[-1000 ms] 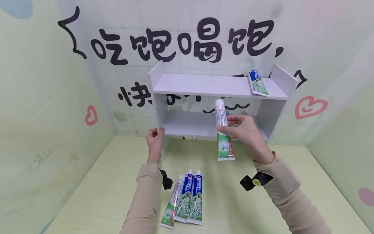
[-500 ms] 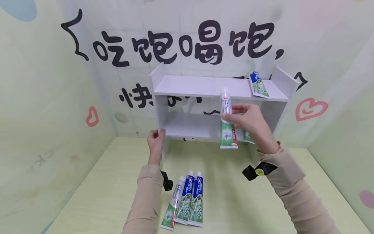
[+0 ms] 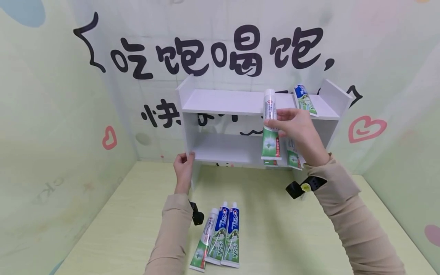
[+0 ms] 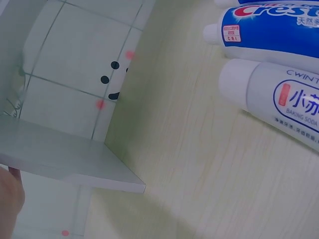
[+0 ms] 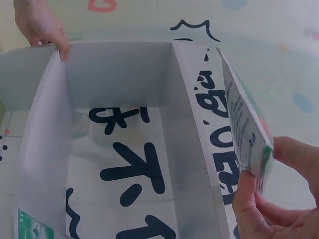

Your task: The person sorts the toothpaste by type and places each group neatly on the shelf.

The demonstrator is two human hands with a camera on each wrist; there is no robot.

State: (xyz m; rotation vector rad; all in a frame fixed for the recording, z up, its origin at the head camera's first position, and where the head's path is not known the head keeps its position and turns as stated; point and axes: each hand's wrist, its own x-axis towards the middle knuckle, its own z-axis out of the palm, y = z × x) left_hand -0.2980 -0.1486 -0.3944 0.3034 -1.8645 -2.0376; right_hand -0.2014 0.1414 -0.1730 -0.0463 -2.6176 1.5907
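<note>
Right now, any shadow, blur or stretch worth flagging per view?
Head: soft shadow on the table below the shelf, apparent wide-angle stretch toward the edges. Left wrist: dim, shadow by the wall, BAKING SODA legible on the nearest tube. Right wrist: hazy, fine print on the held tube too soft to read.

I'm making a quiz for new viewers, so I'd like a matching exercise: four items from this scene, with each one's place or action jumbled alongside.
Column one
1. Left hand
2. Right hand
3. Three tubes lying together
4. Lone blue-and-green tube

Column two
A. Holding a white-and-green tube
B. Toward the right end of the top board
C. Gripping the left side of the shelf unit
D. On the table

Pairs: 1-C, 2-A, 3-D, 4-B
</note>
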